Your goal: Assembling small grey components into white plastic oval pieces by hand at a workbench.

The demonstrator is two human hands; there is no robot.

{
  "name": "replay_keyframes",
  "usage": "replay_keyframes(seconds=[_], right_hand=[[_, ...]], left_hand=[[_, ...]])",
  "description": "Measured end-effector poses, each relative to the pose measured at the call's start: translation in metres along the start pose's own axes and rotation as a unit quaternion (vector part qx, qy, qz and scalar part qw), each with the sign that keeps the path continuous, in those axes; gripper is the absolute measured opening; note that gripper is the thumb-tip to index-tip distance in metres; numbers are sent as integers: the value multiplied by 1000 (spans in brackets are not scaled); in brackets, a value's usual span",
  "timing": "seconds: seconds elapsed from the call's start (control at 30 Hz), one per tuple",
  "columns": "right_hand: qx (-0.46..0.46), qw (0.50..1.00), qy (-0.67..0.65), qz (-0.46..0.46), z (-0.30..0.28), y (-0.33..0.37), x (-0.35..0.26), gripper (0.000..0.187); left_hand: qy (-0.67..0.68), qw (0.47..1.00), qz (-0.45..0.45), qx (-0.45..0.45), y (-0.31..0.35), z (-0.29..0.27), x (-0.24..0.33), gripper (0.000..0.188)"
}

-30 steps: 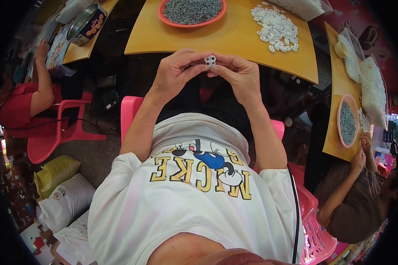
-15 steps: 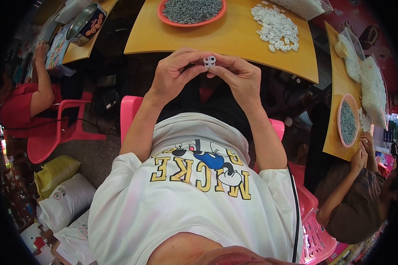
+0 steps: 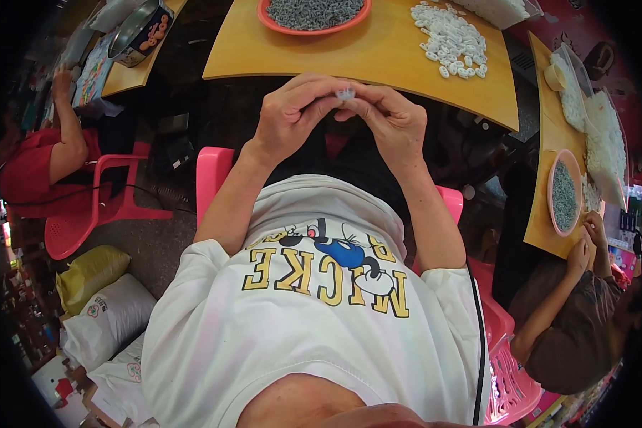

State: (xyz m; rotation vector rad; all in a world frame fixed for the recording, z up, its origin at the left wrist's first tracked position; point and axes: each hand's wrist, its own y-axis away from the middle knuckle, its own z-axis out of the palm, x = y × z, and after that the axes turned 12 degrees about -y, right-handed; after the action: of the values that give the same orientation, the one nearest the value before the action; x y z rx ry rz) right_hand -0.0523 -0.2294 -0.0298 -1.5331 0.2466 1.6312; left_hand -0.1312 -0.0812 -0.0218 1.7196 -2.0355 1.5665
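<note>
Just off the near edge of the yellow table (image 3: 285, 57), my two hands meet fingertip to fingertip. My left hand (image 3: 289, 118) and my right hand (image 3: 392, 121) pinch a small pale plastic piece (image 3: 345, 94) between thumbs and forefingers. Part of the piece is covered by the fingers, and its exact kind cannot be made out. Beyond my hands, an orange-red basin (image 3: 314, 31) holds a heap of small grey parts (image 3: 314, 11). To its right lies a loose pile of small white oval pieces with holes (image 3: 449, 39).
A clear bin of white pieces (image 3: 503, 8) stands at the table's far right. At right, a co-worker's hands (image 3: 585, 246) are beside another table with a pink basin (image 3: 555, 214). A person in red (image 3: 64, 157) sits at left. Filled sacks (image 3: 110, 307) lie on the floor.
The pinched piece has been turned: its face with dark holes showed before, and now a pale side does. Both hands have shifted slightly in the view, still together.
</note>
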Motion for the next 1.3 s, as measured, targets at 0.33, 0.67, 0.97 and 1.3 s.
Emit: replay_keyframes(seconds=[0.33, 0.67, 0.97, 1.3], right_hand=[[-33, 996, -56, 53, -6, -10, 5, 27], [160, 979, -124, 26, -46, -24, 7, 24], [189, 968, -164, 10, -48, -24, 3, 21], [451, 845, -197, -210, -137, -38, -13, 15]], left_hand=[[134, 986, -95, -5, 1, 1, -11, 25], [269, 895, -350, -64, -16, -13, -24, 21], [18, 986, -145, 77, -199, -76, -119, 39], [-64, 951, -136, -269, -140, 56, -50, 23]])
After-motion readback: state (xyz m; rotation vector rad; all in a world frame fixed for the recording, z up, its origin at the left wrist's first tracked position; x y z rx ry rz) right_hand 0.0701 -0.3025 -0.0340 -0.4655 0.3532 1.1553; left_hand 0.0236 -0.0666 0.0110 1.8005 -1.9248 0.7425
